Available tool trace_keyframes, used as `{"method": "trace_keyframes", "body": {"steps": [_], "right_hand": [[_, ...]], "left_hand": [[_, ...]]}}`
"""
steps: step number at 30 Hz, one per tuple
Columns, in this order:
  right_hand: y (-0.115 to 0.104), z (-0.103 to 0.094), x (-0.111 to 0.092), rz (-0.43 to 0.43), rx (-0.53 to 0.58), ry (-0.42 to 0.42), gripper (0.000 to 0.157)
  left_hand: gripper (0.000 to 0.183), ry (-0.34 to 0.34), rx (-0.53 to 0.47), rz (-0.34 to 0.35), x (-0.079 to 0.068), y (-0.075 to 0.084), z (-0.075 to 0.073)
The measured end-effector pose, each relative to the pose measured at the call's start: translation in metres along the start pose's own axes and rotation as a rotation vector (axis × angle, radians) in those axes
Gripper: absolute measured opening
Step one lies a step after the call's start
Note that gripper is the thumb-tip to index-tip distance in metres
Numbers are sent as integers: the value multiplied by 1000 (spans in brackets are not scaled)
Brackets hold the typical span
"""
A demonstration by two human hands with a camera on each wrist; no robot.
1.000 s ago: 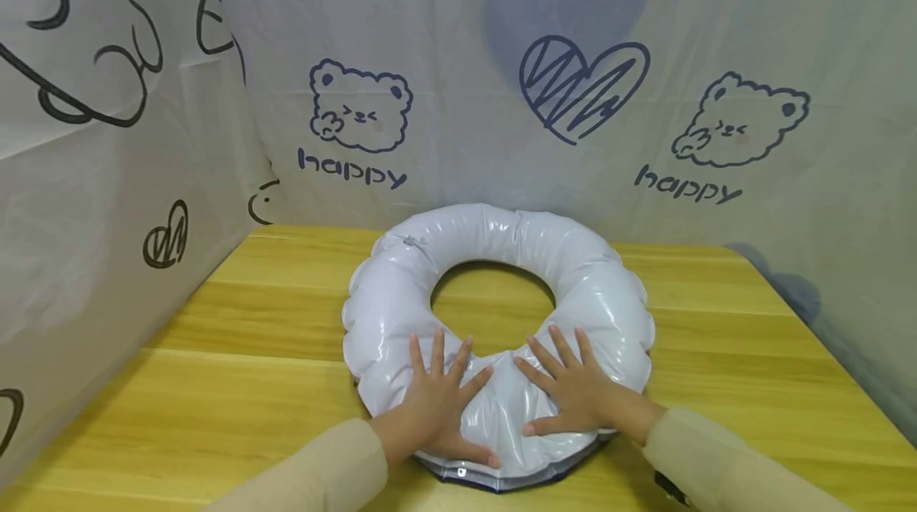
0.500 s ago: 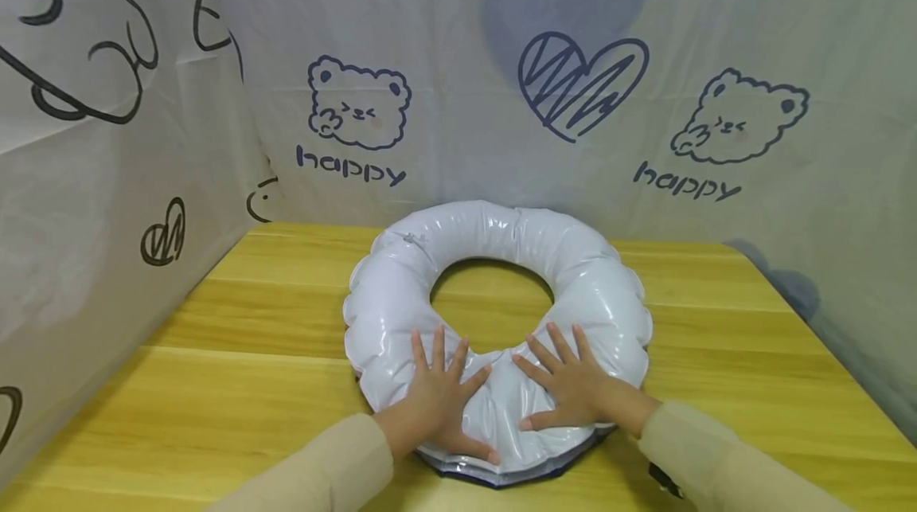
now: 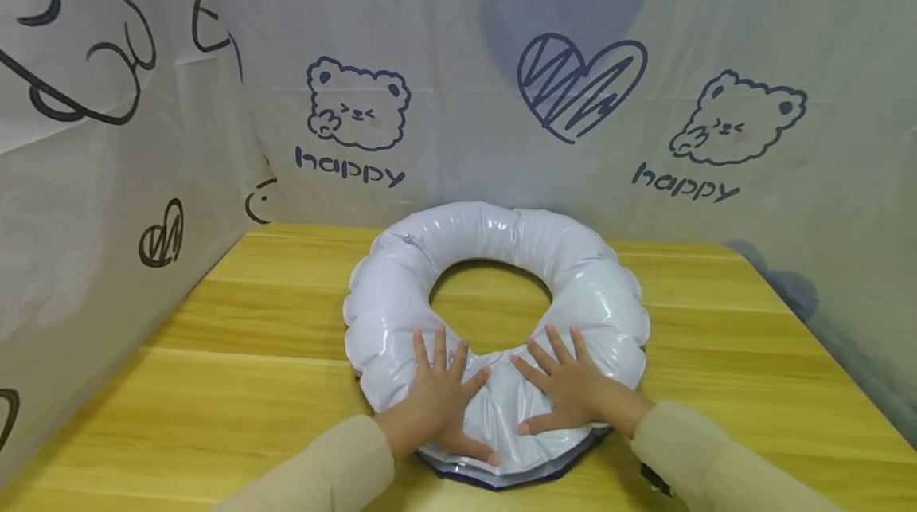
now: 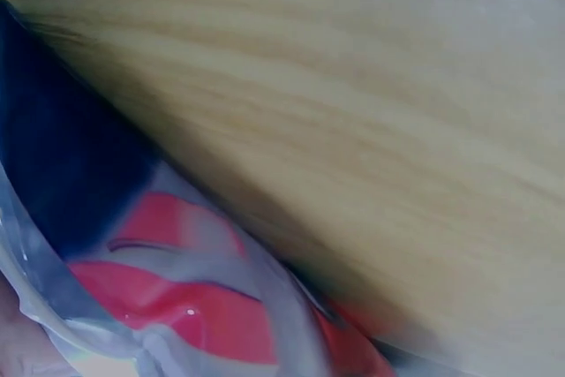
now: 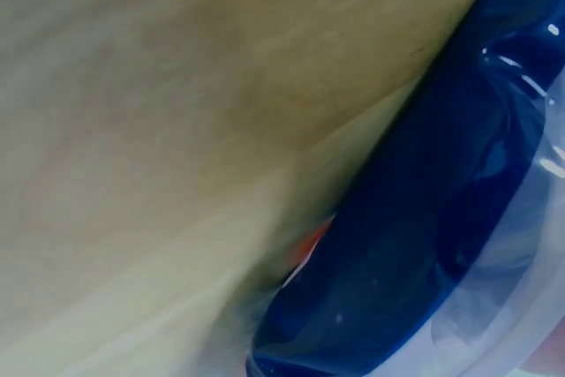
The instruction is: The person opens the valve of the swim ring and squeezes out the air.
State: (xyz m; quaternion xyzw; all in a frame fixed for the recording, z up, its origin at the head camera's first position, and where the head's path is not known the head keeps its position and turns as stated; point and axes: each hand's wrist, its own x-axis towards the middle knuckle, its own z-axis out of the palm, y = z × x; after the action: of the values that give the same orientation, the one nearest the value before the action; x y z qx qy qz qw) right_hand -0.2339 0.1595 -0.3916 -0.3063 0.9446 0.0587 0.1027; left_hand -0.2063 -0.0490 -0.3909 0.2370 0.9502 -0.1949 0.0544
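Left hand (image 3: 440,404) and right hand (image 3: 566,392) both lie palm down on the near part of a white swim ring (image 3: 394,321), fingers straight and spread wide, thumbs pointing toward each other. Neither has its fingers curled round anything; they press rather than grip. The ring lies flat on the wooden counter (image 3: 215,400), about midway between the left and right edges, its far side reaching toward the far edge. From the wrist views, its lower side shows dark blue on both sides, with red and white patches by the left hand.

Between the palms the skin is creased and sunken, while the far part looks rounder. So the step in hand seems to be pressing down on the ring, perhaps to drive air out or to test its firmness; the pictures cannot settle which. If it is letting air out, the next move calls for even weight through both palms and a clear path to what looks like a valve (image 3: 411,240) at the ring's far left; whether its plug is out is too small to tell.
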Motion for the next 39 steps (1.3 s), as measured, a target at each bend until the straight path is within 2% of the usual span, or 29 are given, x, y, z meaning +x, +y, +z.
{"method": "trace_keyframes", "body": {"steps": [3,7,16,25,30,39], "right_hand": [[-3,1,0,8,-62,8,95],[-4,0,-1,16,-81,5,95],[1,-8,0,4,58,-79,94],[7,-12,2,4,182,-114,91],[8,-9,0,-25,174,-54,93],[13,2,-9,-56,160,112,92]], "left_hand": [[108,4,16,1,0,1,0],[108,9,13,4,0,1,-1],[106,-43,-107,10,0,-2,-5],[105,-66,-272,26,1,-8,-3],[106,-47,-322,44,-1,-10,1],[109,55,-383,86,-2,-15,17]]}}
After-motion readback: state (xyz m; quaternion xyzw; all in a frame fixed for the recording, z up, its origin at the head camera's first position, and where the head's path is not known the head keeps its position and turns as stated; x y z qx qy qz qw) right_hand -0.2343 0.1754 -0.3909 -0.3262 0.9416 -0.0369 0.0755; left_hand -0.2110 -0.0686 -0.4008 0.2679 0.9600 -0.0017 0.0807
